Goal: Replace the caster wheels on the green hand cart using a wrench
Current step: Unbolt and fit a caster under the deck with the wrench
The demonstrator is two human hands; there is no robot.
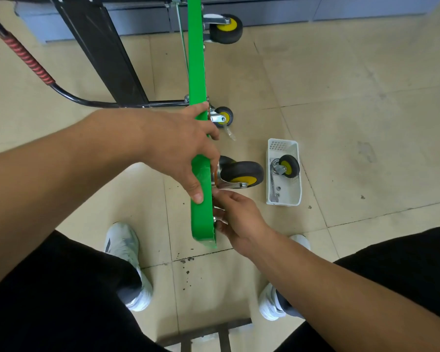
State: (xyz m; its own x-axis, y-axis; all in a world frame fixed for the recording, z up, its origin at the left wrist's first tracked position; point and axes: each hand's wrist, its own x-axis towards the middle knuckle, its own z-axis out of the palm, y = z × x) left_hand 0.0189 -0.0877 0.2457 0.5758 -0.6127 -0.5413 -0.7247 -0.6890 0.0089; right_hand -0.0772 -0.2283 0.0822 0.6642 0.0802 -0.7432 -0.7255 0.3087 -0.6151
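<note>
A: Cart first. Where is it?

B: The green hand cart (196, 72) stands on its long edge on the tiled floor. The deck runs away from the person with the wheel side facing right. A black handle (27, 60) with a red grip sticks out on the cart's left.

A: Hands?

B: Apart. The left hand (178, 146) clamps the cart's upper edge, thumb flat on the left face, fingers wrapped over to the wheel side. The right hand (235, 214) is on the wheel side by the cart's near corner, fingers curled in against a small metal fitting. Pinching or only touching, cannot tell.

A: Casters on the cart?

B: Three show, each with a black tyre and yellow hub. The near caster (241, 171) juts from the wheel side, just past the right hand. The middle caster (224, 116) is farther along the cart, just beyond the left hand's fingers. The far caster (226, 29) is at the cart's far end.

A: Wrench?

B: In the white basket (280, 146) on the floor right of the cart, near the near caster but apart from it. The wrench (272, 184) lies along the basket wall nearest the cart. A spare caster (287, 165) sits beside it, and a few nuts (278, 188) lie loose by the wrench.

A: Anything else?

B: White shoes either side of the cart's near corner.
</note>
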